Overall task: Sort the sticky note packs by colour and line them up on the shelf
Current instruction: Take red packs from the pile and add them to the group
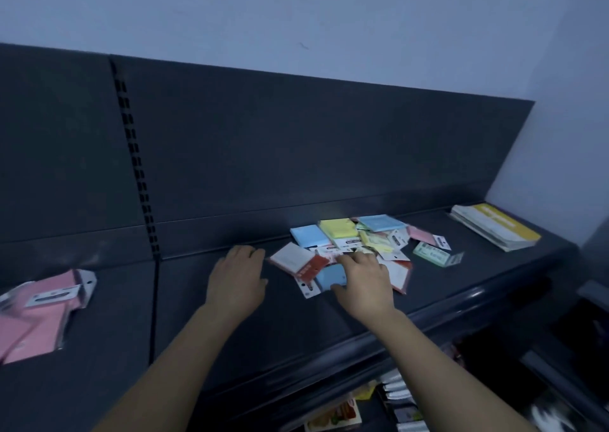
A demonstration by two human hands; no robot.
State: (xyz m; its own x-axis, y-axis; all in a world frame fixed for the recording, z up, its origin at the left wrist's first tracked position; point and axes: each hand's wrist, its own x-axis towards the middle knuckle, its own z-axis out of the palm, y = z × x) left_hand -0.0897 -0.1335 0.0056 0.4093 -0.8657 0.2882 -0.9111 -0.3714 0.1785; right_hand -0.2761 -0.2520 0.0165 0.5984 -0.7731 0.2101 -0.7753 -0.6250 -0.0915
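While pink packs [39,309] lie well left of the mixed pile [379,237] on the shelf [230,332], the right hand [362,280] covers a blue pack [331,275] at the pile's near edge, grip unclear, and the left hand [237,276] rests loose-fingered just left of it, so sorting seems midway and next needs a clean pinch-and-lift.

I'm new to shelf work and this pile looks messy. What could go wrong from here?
The right hand reaches into the loose pile over a blue pack; pulling it may drag along the red-and-white pack beside it. In this dim light the pale green pack could be mistaken for the yellow pack.
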